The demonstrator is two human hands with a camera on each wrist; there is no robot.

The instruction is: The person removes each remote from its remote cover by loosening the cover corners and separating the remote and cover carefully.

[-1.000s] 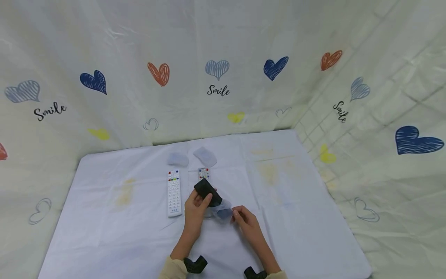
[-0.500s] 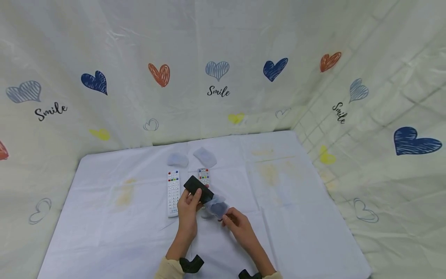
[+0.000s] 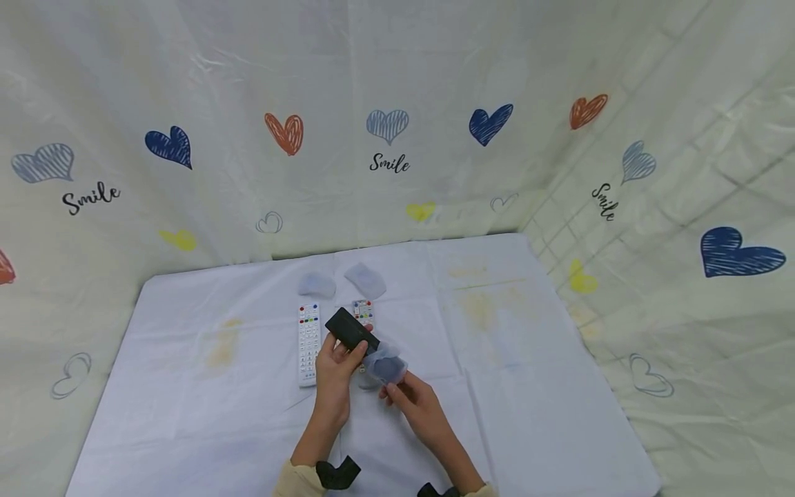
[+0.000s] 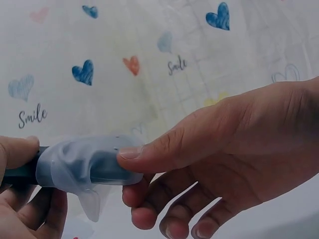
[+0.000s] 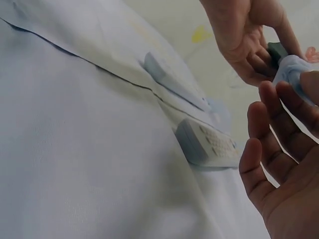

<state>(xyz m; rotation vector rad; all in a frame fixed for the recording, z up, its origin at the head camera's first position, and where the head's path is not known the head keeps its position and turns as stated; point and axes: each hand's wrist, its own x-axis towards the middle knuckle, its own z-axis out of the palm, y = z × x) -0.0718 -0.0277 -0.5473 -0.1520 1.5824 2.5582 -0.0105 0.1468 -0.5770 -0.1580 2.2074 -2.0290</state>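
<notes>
My left hand (image 3: 333, 379) grips a black oblong device (image 3: 348, 328), shaped like a remote control; no buttons show on its visible side. A translucent bluish sleeve (image 3: 386, 364) covers the device's lower right end. My right hand (image 3: 422, 411) pinches the sleeved end between thumb and forefinger. In the left wrist view, the wrinkled sleeve (image 4: 82, 164) has a loose flap hanging below, and the right hand's (image 4: 214, 144) other fingers are loosely curled beneath. Below the hands, a white remote (image 3: 364, 310) with coloured buttons is partly hidden. A second white remote (image 3: 309, 345) lies to its left.
Two pale translucent pieces (image 3: 317, 284), similar to the sleeve, lie behind the remotes. The white tablecloth (image 3: 528, 393) has creases and faint yellow stains. A heart-printed curtain (image 3: 335, 186) rises behind the table's far edge.
Both hands have moved left and slightly farther away with the device and sleeve. My right hand's fingers have shifted to the underside of the sleeved end. More of the white remote's top now shows.
</notes>
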